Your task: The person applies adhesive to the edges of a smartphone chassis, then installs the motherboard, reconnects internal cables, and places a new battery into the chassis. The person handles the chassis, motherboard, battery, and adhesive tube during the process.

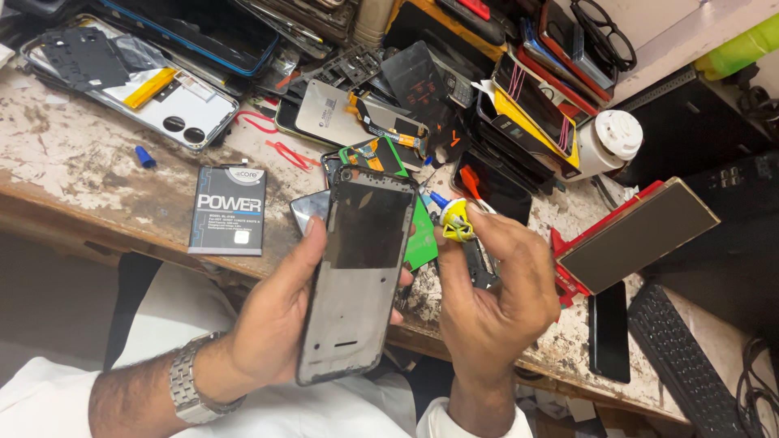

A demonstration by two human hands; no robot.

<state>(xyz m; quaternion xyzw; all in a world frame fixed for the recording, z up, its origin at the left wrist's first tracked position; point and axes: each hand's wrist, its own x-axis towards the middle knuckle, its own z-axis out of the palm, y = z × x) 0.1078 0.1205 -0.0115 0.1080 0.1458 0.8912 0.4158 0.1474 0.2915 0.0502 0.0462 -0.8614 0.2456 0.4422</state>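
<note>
Two hands: left hand (272,320) gripping flat dark phone frame (355,284); right hand (495,296) pinching yellow plastic tool (457,221)

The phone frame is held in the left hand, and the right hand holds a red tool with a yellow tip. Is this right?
Not quite. The head view shows the left hand holding the phone frame, but the tool in the right hand is yellow; I see no red on it.

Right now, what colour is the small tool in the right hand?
Yellow small tool, pinched by the right hand; head view.
</note>
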